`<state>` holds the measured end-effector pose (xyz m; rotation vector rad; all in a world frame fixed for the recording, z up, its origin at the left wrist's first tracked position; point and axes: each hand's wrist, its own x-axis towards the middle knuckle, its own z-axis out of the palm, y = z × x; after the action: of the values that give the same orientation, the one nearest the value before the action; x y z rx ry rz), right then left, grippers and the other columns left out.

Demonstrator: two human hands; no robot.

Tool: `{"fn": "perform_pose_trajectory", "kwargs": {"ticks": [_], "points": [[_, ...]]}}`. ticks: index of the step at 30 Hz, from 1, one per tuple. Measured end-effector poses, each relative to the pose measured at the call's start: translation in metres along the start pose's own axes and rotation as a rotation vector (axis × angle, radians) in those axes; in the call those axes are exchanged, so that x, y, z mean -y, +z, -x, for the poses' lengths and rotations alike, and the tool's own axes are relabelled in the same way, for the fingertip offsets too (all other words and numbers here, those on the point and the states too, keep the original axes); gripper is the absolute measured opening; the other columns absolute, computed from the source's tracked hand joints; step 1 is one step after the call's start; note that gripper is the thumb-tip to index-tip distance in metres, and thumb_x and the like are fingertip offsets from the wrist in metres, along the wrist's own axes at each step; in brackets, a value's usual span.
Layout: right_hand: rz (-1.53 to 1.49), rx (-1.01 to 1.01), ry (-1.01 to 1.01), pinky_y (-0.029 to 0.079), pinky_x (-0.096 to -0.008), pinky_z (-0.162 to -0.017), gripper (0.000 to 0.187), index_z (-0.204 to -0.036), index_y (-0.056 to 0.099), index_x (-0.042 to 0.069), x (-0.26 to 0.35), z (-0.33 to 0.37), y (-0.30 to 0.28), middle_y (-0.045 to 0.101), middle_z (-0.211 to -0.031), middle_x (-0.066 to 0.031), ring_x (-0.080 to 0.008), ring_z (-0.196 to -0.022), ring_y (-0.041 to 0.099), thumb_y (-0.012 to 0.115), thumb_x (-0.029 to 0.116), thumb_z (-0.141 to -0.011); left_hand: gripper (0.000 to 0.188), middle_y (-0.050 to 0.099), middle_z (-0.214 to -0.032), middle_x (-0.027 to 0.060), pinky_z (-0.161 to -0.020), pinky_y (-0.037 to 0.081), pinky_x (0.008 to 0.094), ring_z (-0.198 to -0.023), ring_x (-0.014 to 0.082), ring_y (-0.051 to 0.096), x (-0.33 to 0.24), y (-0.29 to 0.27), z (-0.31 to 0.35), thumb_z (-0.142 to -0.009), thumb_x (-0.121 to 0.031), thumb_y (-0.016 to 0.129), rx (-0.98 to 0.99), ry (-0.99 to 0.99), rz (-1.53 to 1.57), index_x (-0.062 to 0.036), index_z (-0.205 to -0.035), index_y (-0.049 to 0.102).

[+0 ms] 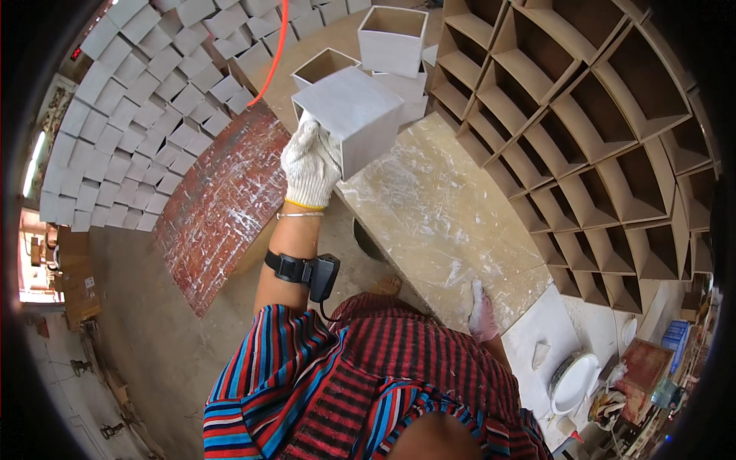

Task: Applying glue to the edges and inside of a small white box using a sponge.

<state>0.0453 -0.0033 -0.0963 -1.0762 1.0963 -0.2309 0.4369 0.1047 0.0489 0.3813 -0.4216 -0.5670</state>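
The left hand (310, 165), in a white knit glove, is curled around the lower corner of a white box (351, 116) and holds it up above the far end of the tabletop (441, 222). The right hand (482, 310), also gloved, rests flat on the near edge of the tabletop, fingers spread. More open white boxes (392, 38) stand beyond, beside a wooden shelf (598, 138) of empty compartments.

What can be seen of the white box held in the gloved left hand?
The white box is a plain cube-like shell, pale grey-white with a faint marbled look, seemingly board. It is tilted, closed faces toward the camera, raised above the smeared workbench. The left hand, in a white knit glove, grips its lower left edge. Similar open boxes stand behind it.
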Motion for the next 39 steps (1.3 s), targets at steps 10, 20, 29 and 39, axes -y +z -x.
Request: {"fn": "perform_pose_trajectory", "kwargs": {"ticks": [10,20,29,39], "points": [[0.004,0.114,-0.16,0.044,-0.0304,-0.085,0.047,-0.116,0.054,0.0,0.029,0.006,0.018,0.057,-0.109,-0.0086,-0.0163,-0.097,0.053,0.034,0.038,-0.098,0.02,0.061,-0.1,0.0126,-0.071,0.056,0.0338,-0.082,0.0253,0.064,-0.08,0.016,-0.089,-0.089,-0.011,0.053,-0.051,-0.199,-0.32,-0.0018,-0.107,0.051],[0.25,0.04,-0.335,0.041,-0.0276,-0.088,0.054,-0.123,0.05,-0.002,0.009,-0.005,0.006,0.055,-0.115,-0.0082,-0.0156,-0.102,0.05,0.039,0.043,-0.096,0.012,0.059,-0.086,0.0062,-0.07,0.051,0.0265,-0.081,0.0178,0.059,-0.082,0.002,-0.187,-0.086,-0.013,0.058,-0.072,-0.331,-0.803,-0.0048,-0.093,0.052],[-0.195,-0.079,-0.055,0.042,-0.0252,-0.08,0.046,-0.116,0.055,0.0,-0.004,-0.01,0.005,0.057,-0.104,-0.0037,-0.0126,-0.091,0.05,0.042,0.039,-0.096,0.018,0.062,-0.093,0.0148,-0.073,0.051,0.0335,-0.08,0.0264,0.061,-0.058,-0.028,-0.263,-0.083,-0.012,0.058,-0.191,-0.588,-0.904,-0.0031,-0.099,0.057],[-0.285,-0.076,-0.025,0.043,-0.0244,-0.08,0.044,-0.116,0.055,0.001,-0.016,-0.022,0.003,0.058,-0.105,-0.0028,-0.0121,-0.092,0.052,0.042,0.038,-0.096,0.013,0.065,-0.087,0.0088,-0.062,0.05,0.0281,-0.073,0.0199,0.063,-0.078,-0.012,-0.292,-0.079,-0.005,0.055,1.266,-0.171,-2.781,-0.0015,-0.091,0.06]]}}
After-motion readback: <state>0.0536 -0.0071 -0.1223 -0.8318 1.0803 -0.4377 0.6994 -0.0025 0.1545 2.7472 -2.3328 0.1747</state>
